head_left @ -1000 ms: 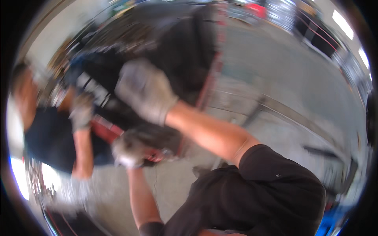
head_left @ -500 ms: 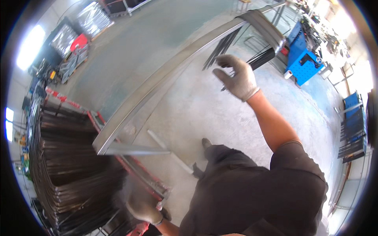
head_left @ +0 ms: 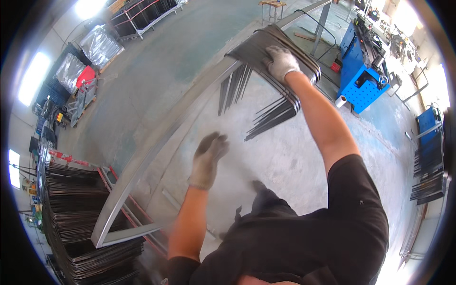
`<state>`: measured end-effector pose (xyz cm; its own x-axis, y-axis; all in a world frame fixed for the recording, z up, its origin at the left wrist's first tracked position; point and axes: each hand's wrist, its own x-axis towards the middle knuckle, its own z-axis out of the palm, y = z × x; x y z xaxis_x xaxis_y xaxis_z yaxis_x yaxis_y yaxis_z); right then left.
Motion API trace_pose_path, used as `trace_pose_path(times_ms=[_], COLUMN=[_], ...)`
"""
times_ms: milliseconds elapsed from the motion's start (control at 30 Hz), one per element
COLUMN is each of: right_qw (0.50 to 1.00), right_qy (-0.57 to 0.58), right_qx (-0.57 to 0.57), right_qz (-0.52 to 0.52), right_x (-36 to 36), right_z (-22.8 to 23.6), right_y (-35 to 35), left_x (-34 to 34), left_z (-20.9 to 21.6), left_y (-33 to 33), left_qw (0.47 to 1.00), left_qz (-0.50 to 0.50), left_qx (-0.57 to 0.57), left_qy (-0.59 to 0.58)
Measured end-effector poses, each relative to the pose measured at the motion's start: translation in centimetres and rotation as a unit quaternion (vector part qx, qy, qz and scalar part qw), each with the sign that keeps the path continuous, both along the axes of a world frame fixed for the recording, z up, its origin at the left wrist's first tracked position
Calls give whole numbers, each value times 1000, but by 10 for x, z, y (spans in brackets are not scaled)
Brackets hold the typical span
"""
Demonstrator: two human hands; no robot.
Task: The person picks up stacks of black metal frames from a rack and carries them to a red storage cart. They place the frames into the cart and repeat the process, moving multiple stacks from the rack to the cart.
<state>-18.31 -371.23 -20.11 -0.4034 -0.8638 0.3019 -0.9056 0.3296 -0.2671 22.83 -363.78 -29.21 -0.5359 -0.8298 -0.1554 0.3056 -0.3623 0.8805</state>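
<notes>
My right hand (head_left: 281, 61), in a light work glove, lies on a bundle of thin dark bent metal rods (head_left: 251, 47). Its fingers are stretched out over the top of the bundle. The rods hang across a long grey metal rail (head_left: 175, 111), their straight ends pointing down toward the floor. My left hand (head_left: 208, 159), also gloved, is in the air on the near side of the rail, apart from it. Its fingers are extended and a little blurred, with nothing seen in them.
A large stack of similar dark bent rods (head_left: 76, 209) stands at lower left, in a red-and-grey frame (head_left: 130, 213). At upper right is a blue workbench (head_left: 358, 85) with machinery. More dark rods (head_left: 427, 164) hang at the far right. A small wooden stool (head_left: 272, 5) stands beyond the rail.
My left hand has risen from beside the rod stack to near the rail. The right hand has come down onto the hanging bundle. My view has shifted, with the bundle now nearer.
</notes>
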Motion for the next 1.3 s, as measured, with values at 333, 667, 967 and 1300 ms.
trace_pose_path(times_ms=[333, 667, 967, 1300], right_qw=[992, 945, 563, 205], right_qy=[-47, -305, -768, -867], right_qx=[-91, -68, 126, 183], right_qz=[78, 100, 277, 415], right_x=[9, 8, 103, 173], right_z=[-14, 0, -34, -95], right_y=[-19, -22, -38, 21], left_x=[-251, -195, -96, -65], left_z=[30, 48, 78, 64], left_y=[-137, -115, -77, 83], left_qw=[946, 983, 994, 899], left_qz=[-121, -67, 56, 110], left_qx=[143, 116, 35, 11], left_qy=[266, 123, -92, -423])
